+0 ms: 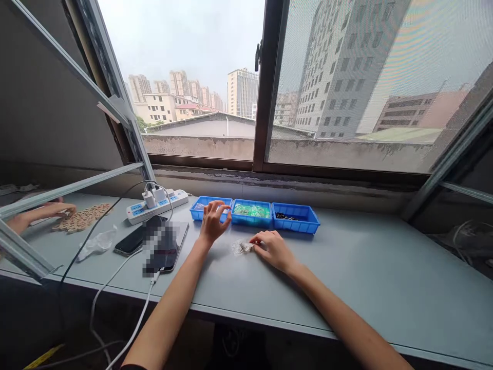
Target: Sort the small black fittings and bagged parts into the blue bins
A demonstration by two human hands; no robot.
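Note:
My right hand (274, 250) rests on the grey table, its fingers closed on the edge of a small clear plastic bag (240, 247). Small pale and dark bits show through the plastic, too small to name. In front of the left blue bin (197, 214), my left hand (214, 223) is raised with bent fingers and the thumb apart; I see nothing in it. The middle blue bin (251, 222) holds green-printed packets (252, 210). Several small dark pieces (285, 217) lie in the right blue bin (304, 225).
On the left are a white power strip (157, 205), a dark phone (131, 241), a partly blurred tablet-like device (179, 241) and cables. Beyond them lie crumpled plastic (98, 242) and many small tan pieces (84, 218) beside another person's hand (57, 209). Metal frames stand at both sides.

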